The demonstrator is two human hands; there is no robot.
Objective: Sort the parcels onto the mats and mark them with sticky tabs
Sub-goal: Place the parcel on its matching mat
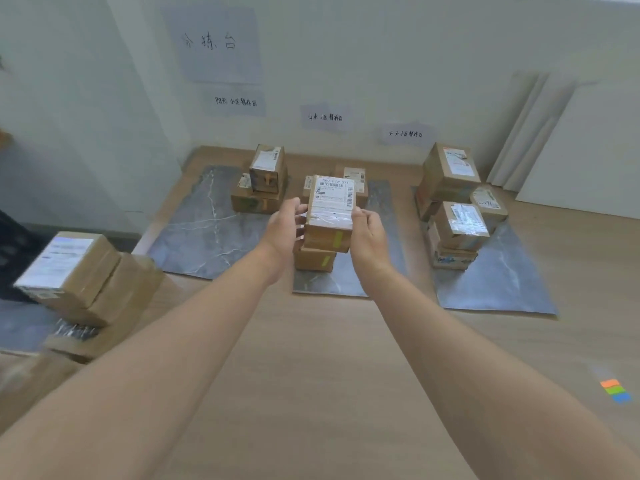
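Note:
I hold a small brown parcel (pixel 330 216) with a white shipping label between both hands, over the middle grey mat (pixel 346 282). My left hand (pixel 285 225) grips its left side and my right hand (pixel 367 233) its right side. A yellow-green tab shows on its front face. It sits on or just above another tabbed parcel (pixel 315 259) on that mat. More parcels are stacked on the left mat (pixel 204 233) and the right mat (pixel 498 282). A pad of orange, green and blue sticky tabs (pixel 615 390) lies on the floor at the right.
A pile of unsorted parcels (pixel 79 282) stands at the left on another grey mat. Paper signs (pixel 323 117) hang on the wall behind each mat. White boards (pixel 540 129) lean against the wall at the right. Bare wooden floor lies in front.

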